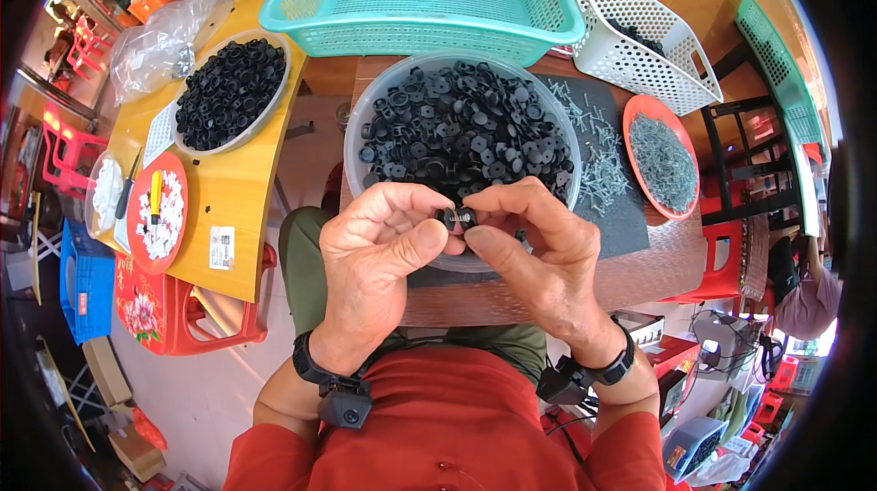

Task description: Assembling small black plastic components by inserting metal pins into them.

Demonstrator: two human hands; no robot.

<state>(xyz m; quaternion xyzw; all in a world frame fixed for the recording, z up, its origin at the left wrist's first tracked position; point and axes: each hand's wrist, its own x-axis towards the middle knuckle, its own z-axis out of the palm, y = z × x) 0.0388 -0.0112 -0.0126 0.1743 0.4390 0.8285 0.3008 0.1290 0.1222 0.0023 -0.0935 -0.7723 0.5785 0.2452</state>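
My left hand (375, 258) and my right hand (539, 249) meet over the near rim of a clear round bowl (358, 116) heaped with several small black plastic round parts (461, 126). Between the fingertips of both hands sits one small black part (457, 217), pinched from each side. Both wrists wear black bands with small devices. To the right of the bowl, loose grey screws (598, 162) lie on a dark mat (630, 221).
A teal basket (425, 25) and a white basket (639, 48) stand behind the bowl. A red plate of screws (662, 162) is at right. On a yellow table at left: a bowl of black parts (228, 94), a red plate of white parts (157, 212), a plastic bag (160, 43).
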